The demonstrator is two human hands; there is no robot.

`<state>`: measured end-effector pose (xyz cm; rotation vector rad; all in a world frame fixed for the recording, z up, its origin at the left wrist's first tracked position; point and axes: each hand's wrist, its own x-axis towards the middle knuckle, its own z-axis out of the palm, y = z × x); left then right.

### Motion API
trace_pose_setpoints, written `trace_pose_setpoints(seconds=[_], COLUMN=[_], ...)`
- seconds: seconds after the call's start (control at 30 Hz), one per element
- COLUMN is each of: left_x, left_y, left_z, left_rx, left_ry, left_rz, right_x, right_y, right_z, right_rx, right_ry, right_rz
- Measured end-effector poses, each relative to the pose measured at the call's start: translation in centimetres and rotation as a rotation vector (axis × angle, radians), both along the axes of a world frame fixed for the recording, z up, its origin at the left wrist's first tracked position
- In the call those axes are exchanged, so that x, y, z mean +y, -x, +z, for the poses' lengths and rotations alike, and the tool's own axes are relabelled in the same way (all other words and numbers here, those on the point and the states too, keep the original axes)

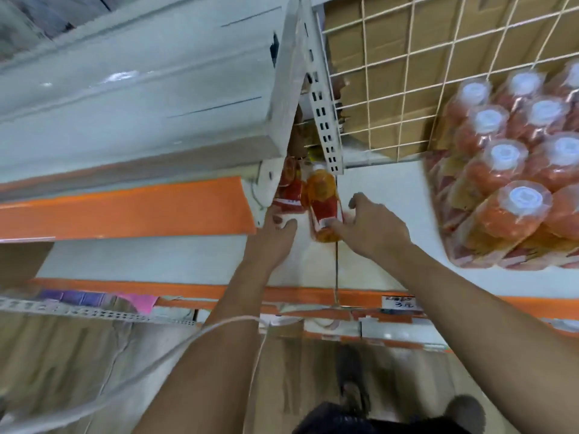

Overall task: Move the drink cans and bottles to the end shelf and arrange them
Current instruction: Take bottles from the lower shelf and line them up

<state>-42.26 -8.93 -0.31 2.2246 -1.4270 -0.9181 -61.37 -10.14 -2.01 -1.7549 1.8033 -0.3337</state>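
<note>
My right grip (372,230) curls round the base of 1 orange drink bottle (321,195) lying on the white shelf (385,195). My left grip (271,242) touches a red-labelled bottle (289,192) beside it, but I cannot tell whether it has hold.

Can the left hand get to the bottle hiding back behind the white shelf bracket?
Probably yes. The left hand is right by the back bottle, nothing between them. The white bracket only hides part of it. The right hand grips the front bottle beside it.

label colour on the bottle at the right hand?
Red with a white patch, on the bottle by the right hand; head view.
</note>
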Motion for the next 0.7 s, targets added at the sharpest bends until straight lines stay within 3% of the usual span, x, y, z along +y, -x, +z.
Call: trace_pose_setpoints(seconds=[0.3, 0.53, 0.7], left_x=[-7.2, -7.0, -3.0], left_y=[1.2, 1.4, 2.0], left_z=[-3.7, -4.1, -3.0], left_rx=[0.642, 0.76, 0.835], left_ry=[0.03, 0.051, -0.086], left_rz=[0.571, 0.716, 0.674], right_x=[-3.9, -1.4, 0.9], right_y=[-3.5, -0.6, 1.5], right_z=[-4.1, -3.4, -2.7], right_rx=[-0.116, -0.056, -0.07], right_ry=[-0.102, -0.128, -0.16], right_rz=[-0.154, -0.131, -0.161])
